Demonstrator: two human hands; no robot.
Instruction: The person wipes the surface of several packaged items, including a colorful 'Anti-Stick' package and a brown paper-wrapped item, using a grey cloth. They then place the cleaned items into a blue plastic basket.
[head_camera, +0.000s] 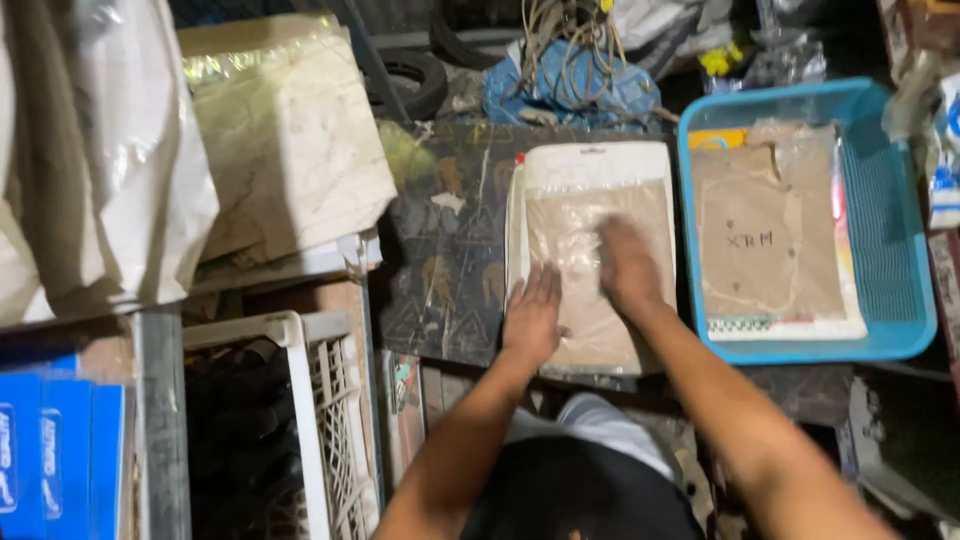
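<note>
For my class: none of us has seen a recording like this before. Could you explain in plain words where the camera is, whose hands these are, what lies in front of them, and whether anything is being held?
There is one picture, taken by a camera worn on a person's head and looking down, so the two bare arms reaching up from the bottom edge belong to the wearer. No machine is involved.

The left hand and the right hand both lie flat on a clear plastic packet with brownish paper inside and a white top edge. Neither hand grips it; they press on it. The right hand is blurred.

The packet rests on a dark patterned board. To the right stands a blue plastic basket holding similar brown packets. To the left are a white plastic crate, pale wrapped slabs and blue boxes. Tyres and a tangle of cord lie behind.
</note>
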